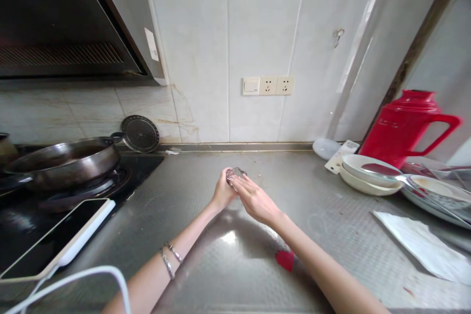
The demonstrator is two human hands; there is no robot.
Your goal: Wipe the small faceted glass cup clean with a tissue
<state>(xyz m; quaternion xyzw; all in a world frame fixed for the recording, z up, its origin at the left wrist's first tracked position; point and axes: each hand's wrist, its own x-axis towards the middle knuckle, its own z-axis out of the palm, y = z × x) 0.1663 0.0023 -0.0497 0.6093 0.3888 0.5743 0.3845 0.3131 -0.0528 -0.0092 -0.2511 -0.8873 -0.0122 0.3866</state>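
Note:
My left hand [222,191] is closed round a small shiny object [236,173], clear or silvery with a dark curved rim; its kind I cannot make out. Against its near right side lies my right hand [256,201], fingers stretched out and close together. Between them the hands cover most of the object. Both are over the middle of the grey metal countertop [191,255], and a dull shadow falls below them. A red patch [285,258] shows beside my right forearm.
On the left, a steel pan [66,159] stands on the black stove, with a phone [55,240] and white cable [91,271] nearer me. A round black disc [140,133] leans on the wall. At right are a red thermos [401,127], stacked bowls [368,184] and a white tissue [423,243].

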